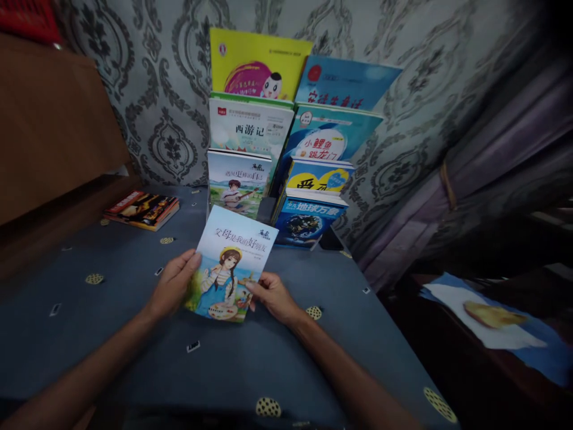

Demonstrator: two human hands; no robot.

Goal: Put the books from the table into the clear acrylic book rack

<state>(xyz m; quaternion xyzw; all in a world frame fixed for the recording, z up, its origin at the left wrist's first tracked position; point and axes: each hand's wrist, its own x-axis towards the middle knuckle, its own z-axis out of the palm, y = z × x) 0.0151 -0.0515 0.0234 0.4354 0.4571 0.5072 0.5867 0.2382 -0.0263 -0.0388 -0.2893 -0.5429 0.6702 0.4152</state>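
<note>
A light-blue children's book (228, 269), its cover drawn with a figure in a yellow hat, is held tilted above the table. My left hand (174, 278) grips its left edge, thumb on the cover. At the lower right edge, my right hand (274, 295) pinches the same book between thumb and fingers. Just behind it, books stand in tiers in a rack that they mostly hide. The front left one is a book with a guitar player on its cover (237, 185); the front right one is a dark-blue globe book (304, 222).
The table has a blue-grey patterned cloth (147, 358). A small pile of books (142, 209) lies at the back left, near a brown box (54, 125). Patterned wallpaper (174, 137) rises behind the rack, with a purple curtain (430, 191) at right. Something yellowish (492, 313) rests on white paper.
</note>
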